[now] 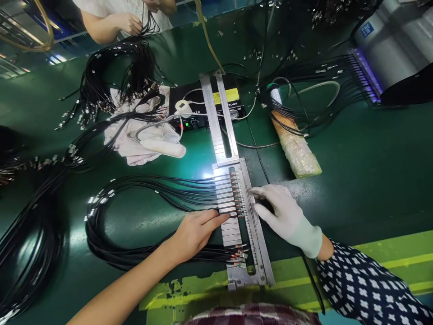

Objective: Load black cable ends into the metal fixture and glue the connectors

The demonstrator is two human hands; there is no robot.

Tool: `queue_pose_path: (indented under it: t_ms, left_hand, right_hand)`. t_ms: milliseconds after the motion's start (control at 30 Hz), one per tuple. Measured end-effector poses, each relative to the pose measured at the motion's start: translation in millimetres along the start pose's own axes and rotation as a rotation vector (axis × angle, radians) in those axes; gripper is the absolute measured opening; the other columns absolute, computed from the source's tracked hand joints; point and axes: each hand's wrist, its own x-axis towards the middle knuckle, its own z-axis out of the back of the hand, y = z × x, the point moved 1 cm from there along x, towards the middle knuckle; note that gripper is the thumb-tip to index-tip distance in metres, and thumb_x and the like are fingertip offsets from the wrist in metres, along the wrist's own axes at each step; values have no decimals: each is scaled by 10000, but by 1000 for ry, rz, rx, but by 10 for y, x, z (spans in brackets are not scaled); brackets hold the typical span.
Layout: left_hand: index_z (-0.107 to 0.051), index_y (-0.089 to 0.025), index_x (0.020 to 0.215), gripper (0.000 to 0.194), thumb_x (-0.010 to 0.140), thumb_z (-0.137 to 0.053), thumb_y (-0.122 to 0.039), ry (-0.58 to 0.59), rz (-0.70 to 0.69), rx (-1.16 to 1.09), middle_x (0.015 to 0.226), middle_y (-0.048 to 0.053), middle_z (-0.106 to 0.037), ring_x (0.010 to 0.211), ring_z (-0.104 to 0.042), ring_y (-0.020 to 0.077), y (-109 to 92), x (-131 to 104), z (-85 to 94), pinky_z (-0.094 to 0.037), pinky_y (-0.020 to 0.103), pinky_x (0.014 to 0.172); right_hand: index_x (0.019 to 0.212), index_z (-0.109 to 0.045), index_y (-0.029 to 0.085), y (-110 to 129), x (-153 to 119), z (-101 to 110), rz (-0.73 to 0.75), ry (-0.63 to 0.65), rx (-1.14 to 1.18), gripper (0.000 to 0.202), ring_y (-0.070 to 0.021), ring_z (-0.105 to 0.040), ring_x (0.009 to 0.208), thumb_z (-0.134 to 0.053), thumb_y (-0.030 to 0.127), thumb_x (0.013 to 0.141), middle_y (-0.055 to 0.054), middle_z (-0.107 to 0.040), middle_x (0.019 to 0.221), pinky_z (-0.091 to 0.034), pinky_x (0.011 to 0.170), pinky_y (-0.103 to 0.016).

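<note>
My left hand [196, 232] is bare, its thumb and index finger pinching the end of a black cable at a slotted metal fixture [232, 232]. Above it, several black cables [176, 186] lie side by side in the slots, their stripped ends and small connectors toward the long opening. The same bundle loops round on the left, and a loose group of cable ends [238, 257] rests across the fixture's near part. In a white glove, my right hand [284, 216] touches the fixture's right rail with fingertips, thumb and index finger apart.
Behind the fixture stands a black control box [189, 101] under a second metal frame [211, 104]. A white cloth [125, 140], more cable bundles [118, 58] and a wrapped block [297, 153] lie around. Across the table, another person's hands [130, 22] hold cables.
</note>
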Motion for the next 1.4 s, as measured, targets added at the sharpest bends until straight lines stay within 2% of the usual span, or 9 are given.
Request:
queue_pose_path:
  t_ms: [133, 267, 433, 600, 733, 833, 1033, 1200, 1400]
  left_hand:
    - [-571, -129, 1204, 259, 998, -412, -124, -61, 33, -10, 936, 69, -650, 790, -567, 161, -46, -27, -26, -451, 260, 688]
    - [-591, -175, 1277, 366, 992, -373, -99, -125, 101, 239, 1004, 101, -612, 907, -521, 217, -163, -133, -28, -397, 323, 758]
    - [-523, -186, 1376, 420, 993, -373, -99, -28, 166, 228, 832, 42, -559, 742, -435, 186, -212, -201, -54, -291, 311, 661]
    - [-424, -189, 1413, 395, 1020, -388, -171, 85, 299, -12, 945, 45, -608, 839, -484, 187, -324, -246, 53, -339, 339, 784]
    - [-558, -196, 1110, 170, 1024, -417, -238, 167, 436, -270, 959, 33, -599, 886, -514, 177, -446, -336, 148, -388, 329, 834]
    - [-554, -194, 916, 173, 1020, -425, -242, 110, 461, -391, 894, 23, -574, 851, -525, 161, -451, -354, 184, -422, 287, 780]
    - [-575, -176, 1066, 153, 999, -441, -144, -174, 316, -240, 938, 54, -592, 866, -562, 151, -325, -232, 118, -462, 249, 759]
    - [-599, -156, 1174, 279, 989, -393, -118, -144, 76, 201, 895, 75, -617, 756, -543, 172, -227, -157, -47, -435, 283, 669]
    - [-527, -172, 1304, 361, 987, -368, -105, -129, 31, 68, 990, 92, -605, 869, -561, 177, -139, -212, -38, -476, 294, 759]
  right_hand:
    - [1254, -542, 231, 8, -10, 9, -6, 6, 8, 286, -252, -595, 1046, -509, 347, 995, -61, -654, 1096, -432, 946, -444]
    - [1245, -548, 233, 19, -7, 20, -20, 19, 17, 272, -250, -594, 1043, -504, 334, 996, -57, -655, 1082, -427, 947, -441]
    - [1223, -563, 234, 19, 30, 17, -19, 25, 7, 255, -247, -601, 1018, -515, 310, 984, -47, -657, 1036, -424, 947, -442]
    - [1250, -547, 241, 39, -70, 9, 1, 10, -17, 281, -261, -592, 1096, -503, 300, 978, -65, -655, 1124, -427, 989, -457]
    - [1257, -541, 242, 53, -190, 0, 33, 7, -43, 296, -275, -573, 1170, -505, 329, 976, -80, -646, 1199, -422, 1028, -481]
    - [1249, -543, 243, 53, -201, -3, 20, 2, -50, 287, -278, -579, 1160, -506, 332, 978, -83, -650, 1189, -429, 1019, -491]
    - [1227, -554, 242, 66, -156, 1, 20, 10, -59, 265, -273, -591, 1141, -499, 315, 978, -78, -659, 1159, -438, 1006, -490]
    - [1225, -560, 237, 76, -162, 14, 0, 39, -52, 259, -274, -578, 1152, -490, 327, 991, -82, -653, 1163, -428, 1013, -492]
    - [1225, -574, 228, 71, -151, 26, 2, 49, -62, 271, -270, -589, 1122, -488, 344, 996, -87, -652, 1150, -438, 993, -488]
